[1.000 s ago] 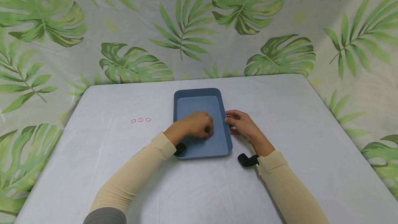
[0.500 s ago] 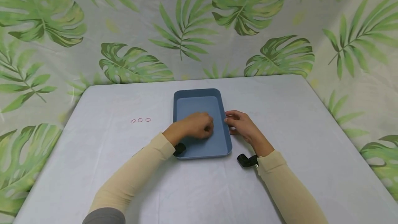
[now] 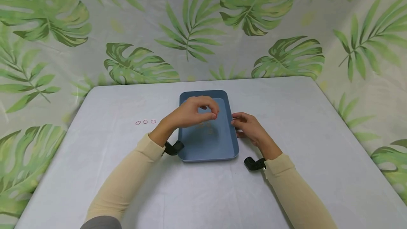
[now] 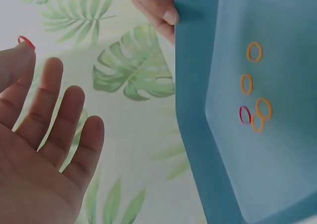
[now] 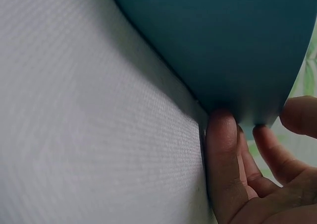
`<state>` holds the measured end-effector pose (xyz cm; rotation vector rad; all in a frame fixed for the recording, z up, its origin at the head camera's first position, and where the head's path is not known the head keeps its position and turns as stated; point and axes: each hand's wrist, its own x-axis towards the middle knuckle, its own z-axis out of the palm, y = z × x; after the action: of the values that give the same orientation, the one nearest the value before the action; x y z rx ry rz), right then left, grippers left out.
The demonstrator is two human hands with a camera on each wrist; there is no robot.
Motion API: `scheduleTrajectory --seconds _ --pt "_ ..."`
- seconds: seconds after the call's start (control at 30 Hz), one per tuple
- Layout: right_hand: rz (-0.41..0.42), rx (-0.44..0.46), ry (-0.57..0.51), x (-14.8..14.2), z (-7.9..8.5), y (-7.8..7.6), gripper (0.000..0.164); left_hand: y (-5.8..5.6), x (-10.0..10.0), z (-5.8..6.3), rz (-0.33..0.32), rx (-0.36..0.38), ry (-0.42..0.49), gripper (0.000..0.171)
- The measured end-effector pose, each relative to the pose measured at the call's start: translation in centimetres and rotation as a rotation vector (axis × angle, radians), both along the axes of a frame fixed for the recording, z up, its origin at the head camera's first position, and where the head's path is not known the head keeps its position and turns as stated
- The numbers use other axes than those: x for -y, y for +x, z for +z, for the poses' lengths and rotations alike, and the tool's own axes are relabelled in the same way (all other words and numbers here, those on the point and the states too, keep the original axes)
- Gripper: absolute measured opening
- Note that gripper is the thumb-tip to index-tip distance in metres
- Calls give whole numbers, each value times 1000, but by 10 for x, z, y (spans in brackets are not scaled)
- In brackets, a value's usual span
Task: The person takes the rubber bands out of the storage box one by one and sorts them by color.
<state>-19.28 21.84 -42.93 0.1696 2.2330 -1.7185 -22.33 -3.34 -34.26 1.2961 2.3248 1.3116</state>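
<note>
A leaf-printed backdrop (image 3: pixel 276 63) is hanging behind the white worktop (image 3: pixel 286 105). Two beige sleeves (image 3: pixel 121 183) are reaching over the worktop. A blue rectangular tray (image 3: pixel 203 147) is lying near the middle, its longer sides running away from the person.

The hands are operating apart from each other. Left hand (image 3: pixel 194 110): hovering above the tray, thumb and index finger pinching a lifted red ring (image 4: pixel 27 41), the other fingers extending free. Right hand (image 3: pixel 249 127): resting at the tray's right side, its relaxed fingers touching the outer wall; from where I am standing, I am not seeing them closing around it. A black wrist unit (image 3: pixel 174 148) is sitting at the left wrist.

Smallest items: three red rings (image 3: pixel 145 119) are lying in a row on the worktop, left of the tray and apart from one another. Four orange rings (image 4: pixel 248 51) are lying on the tray floor, two of them touching. One tray-bound red ring (image 4: pixel 241 116) is lying among them, appearing to touch an orange one.

Progress, by my judgement: separation by colour is appearing well advanced. Three red items are lying outside, one is hanging in the left hand's pinch, not yet placed, and one is remaining among the orange group.
</note>
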Motion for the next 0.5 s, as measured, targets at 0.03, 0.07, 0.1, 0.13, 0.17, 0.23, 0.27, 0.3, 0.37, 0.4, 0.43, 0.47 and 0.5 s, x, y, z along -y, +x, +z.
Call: scheduleTrajectory --seconds 0.03,0.07,0.1,0.13,0.17,0.23,0.27,0.3,0.37,0.4,0.43,0.47,0.5 --pt "2 -1 1 0 0 0 49 0 3 0 9 2 3 4" --pt "4 -1 4 0 0 0 49 0 5 0 16 1 3 4" --pt "6 0 6 0 0 0 49 0 8 0 22 2 3 4" --pt "9 0 6 0 0 0 49 0 11 0 29 6 0 4" --pt "10 0 7 0 0 0 49 1 14 0 35 5 -5 4" --pt "12 -1 8 0 0 0 49 1 19 0 42 -3 -17 4" --pt "13 -1 9 0 0 1 49 2 21 0 44 -9 -24 4" --pt "12 0 10 0 0 1 49 2 23 0 45 -15 -30 4" --pt "12 3 14 0 0 0 49 4 27 1 49 -30 -36 3" --pt "12 4 17 0 0 0 49 4 29 1 49 -36 -37 3" --pt "14 5 19 0 0 0 49 5 30 1 50 -38 -35 3" --pt "10 9 19 0 -1 0 49 6 32 1 51 -42 -35 3" --pt "11 8 21 0 0 0 49 6 33 0 53 -46 -34 3"
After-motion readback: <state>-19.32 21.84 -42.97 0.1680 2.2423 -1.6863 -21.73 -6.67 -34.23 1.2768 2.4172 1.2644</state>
